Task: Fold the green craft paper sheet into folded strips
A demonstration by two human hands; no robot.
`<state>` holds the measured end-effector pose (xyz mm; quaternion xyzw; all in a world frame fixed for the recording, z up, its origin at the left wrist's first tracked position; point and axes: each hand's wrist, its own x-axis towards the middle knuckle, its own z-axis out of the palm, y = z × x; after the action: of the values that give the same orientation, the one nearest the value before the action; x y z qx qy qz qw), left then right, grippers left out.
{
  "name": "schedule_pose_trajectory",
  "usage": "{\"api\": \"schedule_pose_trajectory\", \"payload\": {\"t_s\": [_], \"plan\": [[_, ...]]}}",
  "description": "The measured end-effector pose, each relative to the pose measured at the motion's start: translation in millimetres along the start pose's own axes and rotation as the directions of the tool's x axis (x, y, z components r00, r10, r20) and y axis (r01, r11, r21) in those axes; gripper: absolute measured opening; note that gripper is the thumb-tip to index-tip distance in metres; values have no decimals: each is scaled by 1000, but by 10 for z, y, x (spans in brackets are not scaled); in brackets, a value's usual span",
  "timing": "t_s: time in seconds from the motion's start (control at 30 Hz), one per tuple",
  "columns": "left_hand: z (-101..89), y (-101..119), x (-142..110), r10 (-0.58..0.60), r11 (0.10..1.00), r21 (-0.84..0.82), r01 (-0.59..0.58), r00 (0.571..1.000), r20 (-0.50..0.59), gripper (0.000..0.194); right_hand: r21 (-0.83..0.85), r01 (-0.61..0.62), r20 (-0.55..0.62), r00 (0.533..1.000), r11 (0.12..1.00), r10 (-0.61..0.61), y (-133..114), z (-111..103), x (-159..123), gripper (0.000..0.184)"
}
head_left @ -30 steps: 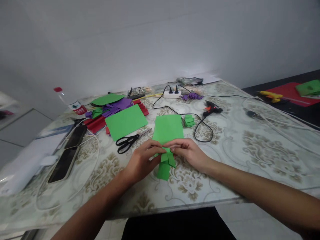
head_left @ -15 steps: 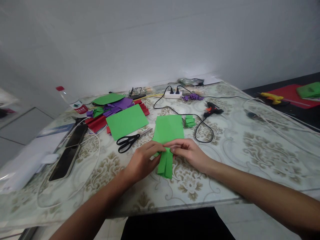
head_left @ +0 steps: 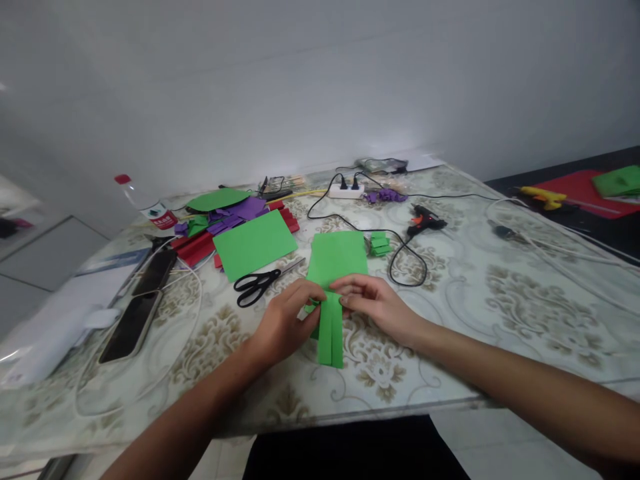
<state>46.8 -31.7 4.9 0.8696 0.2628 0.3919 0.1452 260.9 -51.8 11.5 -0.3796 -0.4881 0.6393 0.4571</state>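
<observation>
Between my two hands is a green paper strip with lengthwise creases or cuts, its lower end hanging toward the table's front edge. My left hand pinches its upper left edge between thumb and fingers. On the other side, my right hand grips the upper right edge with thumb and bent fingers. A green paper sheet lies flat just beyond the fingertips. Black-handled scissors rest left of it, beside another green sheet. A small stack of green pieces sits to the right.
A black glue gun with a looping cord lies at right, and a white power strip behind. Purple paper pieces, red paper, a bottle and a dark phone occupy the left. A yellow glue gun is far right.
The green strip has straightened and turned slightly, its lower end now reaching nearer the table's front edge. Both hands stay in nearly the same place, a little farther apart at the fingertips.
</observation>
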Motion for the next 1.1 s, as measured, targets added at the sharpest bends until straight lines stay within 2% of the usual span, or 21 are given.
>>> {"api": "schedule_pose_trajectory", "payload": {"t_s": [0.13, 0.27, 0.43, 0.63, 0.87, 1.1], "plan": [[1, 4, 3, -31, 1000, 7, 31, 999, -8, 16, 34, -7, 24, 1000, 999, 7, 60, -7, 11, 27], [0, 21, 10, -12, 1000, 11, 12, 1000, -13, 12, 51, -9, 32, 999, 999, 8, 106, -9, 24, 29], [8, 31, 12, -17, 1000, 26, 17, 999, -28, 17, 14, -4, 4, 1000, 1000, 4, 94, -10, 30, 28], [16, 7, 1, -20, 1000, -7, 20, 1000, 19, 21, -9, 5, -30, 1000, 1000, -6, 99, -15, 27, 29], [-28, 14, -5, -13, 998, -54, 16, 999, 51, 24, 6, -7, 51, 999, 1000, 6, 138, -42, 33, 39], [-35, 3, -11, -45, 997, -54, 48, 997, 65, 22, 7, -12, 23, 1000, 1000, 12, 142, -37, 36, 39]]}}
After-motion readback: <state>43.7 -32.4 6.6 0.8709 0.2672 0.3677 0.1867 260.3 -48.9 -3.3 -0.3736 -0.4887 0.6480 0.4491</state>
